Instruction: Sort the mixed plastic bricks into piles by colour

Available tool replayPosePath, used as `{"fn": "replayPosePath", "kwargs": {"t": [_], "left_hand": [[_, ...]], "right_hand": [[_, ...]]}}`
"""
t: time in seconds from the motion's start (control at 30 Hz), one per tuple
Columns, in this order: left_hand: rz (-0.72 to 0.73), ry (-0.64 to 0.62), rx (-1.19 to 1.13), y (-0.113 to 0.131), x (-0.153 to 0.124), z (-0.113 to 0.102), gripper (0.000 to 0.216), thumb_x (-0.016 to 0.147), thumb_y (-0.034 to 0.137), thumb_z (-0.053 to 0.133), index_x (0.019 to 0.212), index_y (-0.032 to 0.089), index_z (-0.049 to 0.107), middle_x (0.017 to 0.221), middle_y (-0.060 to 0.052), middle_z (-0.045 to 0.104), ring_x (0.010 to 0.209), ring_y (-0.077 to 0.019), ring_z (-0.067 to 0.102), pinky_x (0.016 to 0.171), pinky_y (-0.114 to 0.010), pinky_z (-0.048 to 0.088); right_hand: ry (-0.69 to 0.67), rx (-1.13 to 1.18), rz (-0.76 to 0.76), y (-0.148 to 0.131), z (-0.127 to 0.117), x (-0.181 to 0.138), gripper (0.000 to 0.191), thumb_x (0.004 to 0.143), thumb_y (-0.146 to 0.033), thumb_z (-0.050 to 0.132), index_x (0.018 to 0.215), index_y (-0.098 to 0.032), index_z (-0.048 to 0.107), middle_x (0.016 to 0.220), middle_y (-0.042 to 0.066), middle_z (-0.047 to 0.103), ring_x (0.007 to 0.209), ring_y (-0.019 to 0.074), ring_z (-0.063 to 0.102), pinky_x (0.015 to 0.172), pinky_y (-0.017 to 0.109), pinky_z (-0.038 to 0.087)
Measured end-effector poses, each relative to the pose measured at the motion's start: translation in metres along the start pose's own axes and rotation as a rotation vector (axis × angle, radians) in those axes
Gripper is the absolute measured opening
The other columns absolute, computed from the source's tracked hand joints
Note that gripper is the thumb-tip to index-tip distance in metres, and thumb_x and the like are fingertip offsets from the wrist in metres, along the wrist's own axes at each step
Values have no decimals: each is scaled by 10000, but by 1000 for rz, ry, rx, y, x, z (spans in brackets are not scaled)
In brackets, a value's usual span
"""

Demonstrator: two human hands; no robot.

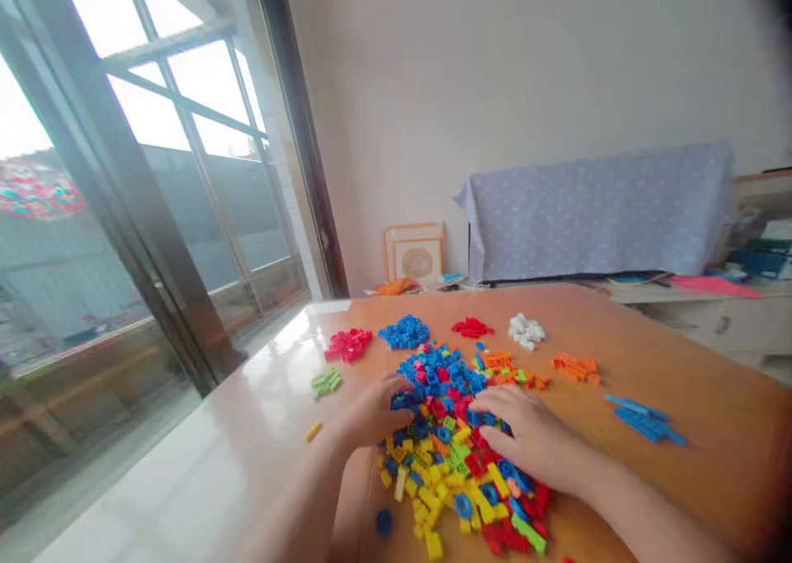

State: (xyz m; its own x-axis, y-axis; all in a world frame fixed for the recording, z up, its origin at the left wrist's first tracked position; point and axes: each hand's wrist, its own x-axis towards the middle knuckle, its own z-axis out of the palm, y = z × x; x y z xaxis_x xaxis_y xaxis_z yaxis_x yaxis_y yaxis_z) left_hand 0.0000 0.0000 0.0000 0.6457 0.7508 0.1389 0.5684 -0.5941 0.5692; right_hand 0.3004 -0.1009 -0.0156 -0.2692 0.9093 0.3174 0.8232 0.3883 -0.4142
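Note:
A large mixed pile of plastic building bricks in yellow, red, blue, green and orange spreads over the wooden table in front of me. My left hand rests at the pile's left side, thumb and fingers apart beside dark blue bricks. From the right, my right hand reaches over the pile with its fingers stretched out over blue and red bricks, the thumb apart. Neither hand shows a brick gripped. Beyond the fingers lies a heap of mostly blue bricks with a few red ones.
Sorted heaps ring the pile: pink-red bricks, blue bricks, red pieces, white pieces, orange pieces, long blue pieces and green bricks. A single yellow brick lies left. Windows stand left.

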Motion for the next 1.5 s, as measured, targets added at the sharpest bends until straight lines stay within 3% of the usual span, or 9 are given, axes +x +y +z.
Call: {"fn": "replayPosePath", "kwargs": {"t": [0.17, 0.37, 0.6, 0.83, 0.97, 1.07, 1.23, 1.37, 1.5], "left_hand": [[-35, 142, 40, -5, 7, 12, 290, 835, 269, 610, 1114, 231, 679, 1119, -54, 653, 991, -214, 619, 909, -310, 481], [-105, 259, 13, -3, 14, 13, 247, 919, 341, 517, 984, 205, 713, 962, -54, 714, 902, -211, 645, 767, -270, 475], [-187, 312, -99, -3, 15, 16, 280, 916, 323, 516, 1056, 201, 726, 931, -48, 748, 872, -209, 668, 746, -262, 473], [-191, 313, -92, -9, 12, 9, 281, 896, 298, 509, 1048, 195, 721, 954, -52, 738, 877, -197, 654, 753, -262, 475], [-315, 267, 1, -8, 8, -4, 228, 808, 219, 538, 957, 183, 707, 845, -38, 711, 742, -168, 628, 629, -233, 432], [-404, 193, -15, -7, 4, -11, 218, 799, 251, 547, 946, 172, 686, 811, -34, 689, 678, -155, 611, 561, -217, 398], [-339, 119, 11, -9, 0, -10, 296, 762, 342, 638, 1011, 191, 693, 905, -35, 696, 748, -167, 615, 573, -217, 403], [-263, 119, 95, -11, 3, 0, 214, 720, 253, 641, 920, 205, 700, 883, -18, 692, 739, -159, 602, 596, -225, 405], [-272, 176, -79, -4, 8, 3, 190, 741, 235, 636, 918, 184, 681, 792, -6, 665, 712, -149, 589, 609, -231, 413]], "right_hand": [[67, -29, 35, 18, 8, 6, 252, 925, -310, 518, 1069, -269, 721, 1150, 54, 706, 1121, 254, 590, 1010, 429, 448], [157, -58, 60, 31, 13, 9, 292, 904, -302, 534, 1113, -236, 727, 1214, 81, 687, 1164, 267, 583, 1033, 443, 449], [157, -50, 83, 28, 11, 7, 306, 914, -320, 531, 1136, -234, 722, 1232, 85, 678, 1192, 270, 568, 1053, 458, 447], [180, -36, 77, 22, 7, 6, 296, 924, -305, 513, 1124, -228, 717, 1222, 82, 690, 1185, 265, 585, 1051, 452, 459], [194, -27, 78, 17, 2, 5, 296, 928, -303, 508, 1126, -235, 718, 1220, 81, 693, 1175, 264, 594, 1044, 454, 468], [196, -27, 80, 15, 1, 5, 297, 928, -306, 511, 1129, -235, 718, 1216, 79, 693, 1174, 265, 595, 1040, 454, 473], [206, -19, 63, 17, 5, 5, 291, 923, -311, 523, 1126, -241, 721, 1211, 81, 692, 1164, 268, 598, 1035, 458, 477], [210, -15, 63, 17, 6, 5, 290, 930, -320, 519, 1125, -245, 720, 1214, 80, 687, 1164, 268, 594, 1034, 459, 476], [222, 9, 57, 10, 4, 5, 281, 929, -311, 523, 1118, -245, 721, 1190, 75, 696, 1154, 263, 597, 1026, 452, 481]]}}
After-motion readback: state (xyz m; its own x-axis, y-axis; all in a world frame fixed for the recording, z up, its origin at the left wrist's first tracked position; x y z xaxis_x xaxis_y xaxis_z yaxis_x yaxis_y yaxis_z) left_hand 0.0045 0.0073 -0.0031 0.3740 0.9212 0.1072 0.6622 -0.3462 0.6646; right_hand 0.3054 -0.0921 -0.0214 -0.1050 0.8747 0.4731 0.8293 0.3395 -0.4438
